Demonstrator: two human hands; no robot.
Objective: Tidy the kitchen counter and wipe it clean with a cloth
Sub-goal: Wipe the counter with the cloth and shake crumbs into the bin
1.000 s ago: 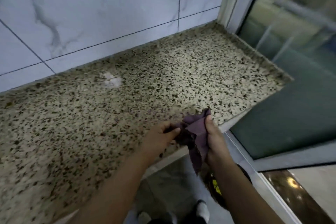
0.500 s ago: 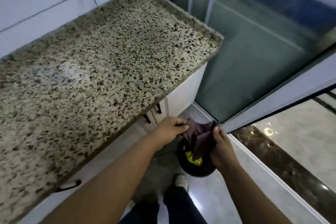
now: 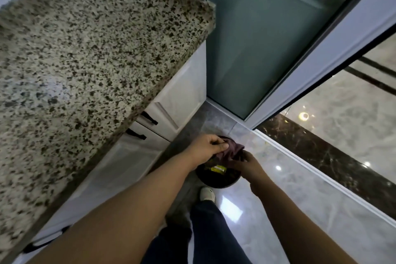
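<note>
A crumpled dark purple cloth (image 3: 232, 150) is bunched low over a round black bin (image 3: 216, 180) on the floor. My left hand (image 3: 207, 146) grips the cloth's left side with thumb and fingers. On the cloth's right side, my right hand (image 3: 246, 163) pinches it from below. Inside the bin lies a yellow wrapper (image 3: 218, 169). The speckled granite counter (image 3: 85, 49) fills the upper left, bare, well above and to the left of both hands.
White cabinet doors with black handles (image 3: 150, 118) run under the counter. A frosted glass panel (image 3: 267, 38) and a sliding door frame (image 3: 321, 60) stand at the right. My foot in a white shoe (image 3: 206, 194) is beside the bin on the glossy tile floor.
Both hands have carried the cloth off the counter edge and down over the bin. The view has tilted from the counter to the floor.
</note>
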